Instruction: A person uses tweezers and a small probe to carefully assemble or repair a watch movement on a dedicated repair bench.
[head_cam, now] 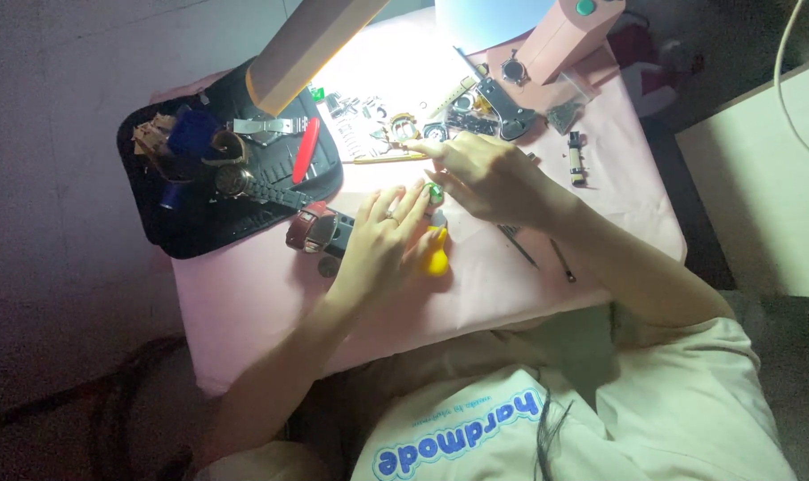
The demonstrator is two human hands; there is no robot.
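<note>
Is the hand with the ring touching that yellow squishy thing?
Touching. The head view shows the left hand lying over the yellow blower, its palm and fingers covering part of it, with no gap visible.

Lighting: single desk lamp (pixel 315 49) overhead at the far edge of the pink table (pixel 244 303); room around it dim, floor near black. Glare: hard white patch under the lamp, washing out the small metal parts there. Shadows: soft, falling toward the viewer beneath both hands and forearms. Picture quality: slightly soft throughout, grainy in the dark margins; shirt in the foreground out of focus.
</note>
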